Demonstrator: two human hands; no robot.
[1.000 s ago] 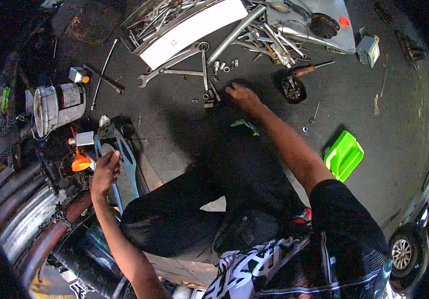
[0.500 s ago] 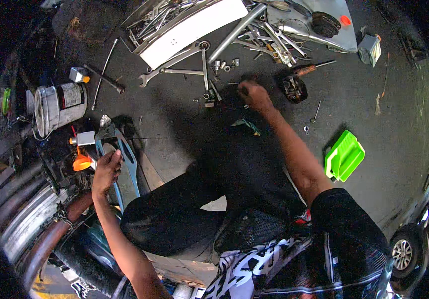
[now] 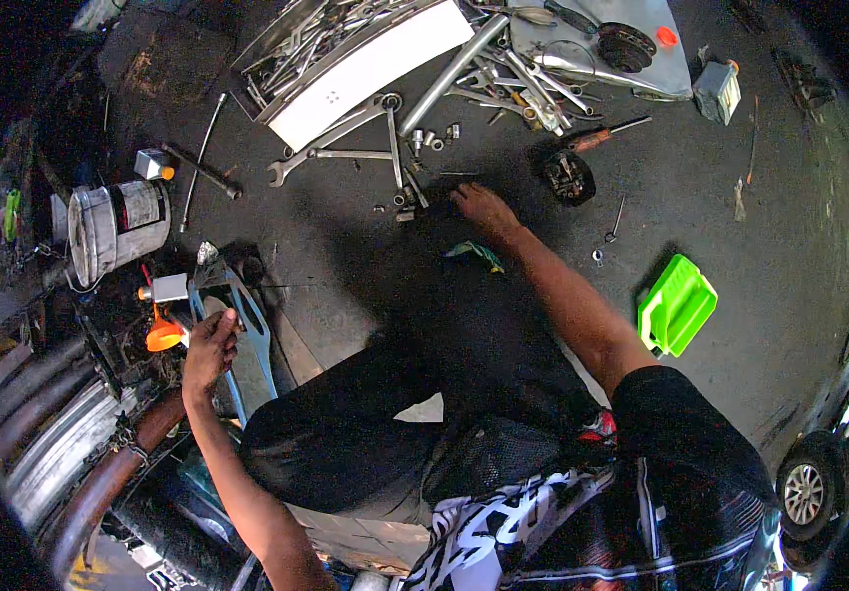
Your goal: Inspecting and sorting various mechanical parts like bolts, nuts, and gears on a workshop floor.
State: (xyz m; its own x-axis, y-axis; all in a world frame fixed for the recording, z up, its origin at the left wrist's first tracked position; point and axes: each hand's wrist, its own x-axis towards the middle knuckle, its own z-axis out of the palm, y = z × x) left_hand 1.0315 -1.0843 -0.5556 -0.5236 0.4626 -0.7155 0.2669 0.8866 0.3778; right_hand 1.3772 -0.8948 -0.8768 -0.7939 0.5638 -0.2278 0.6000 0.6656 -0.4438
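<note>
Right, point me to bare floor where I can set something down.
Free floor lies between the green tray and the car wheel, and between that tray and the grey container farther forward. It is crowded ahead of the right hand, where wrenches and sockets lie, and around the left hand, with the orange funnel nearby.

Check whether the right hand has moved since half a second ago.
Yes. The right hand has shifted left, away from the round black bowl on the floor, and slightly toward the person.
</note>
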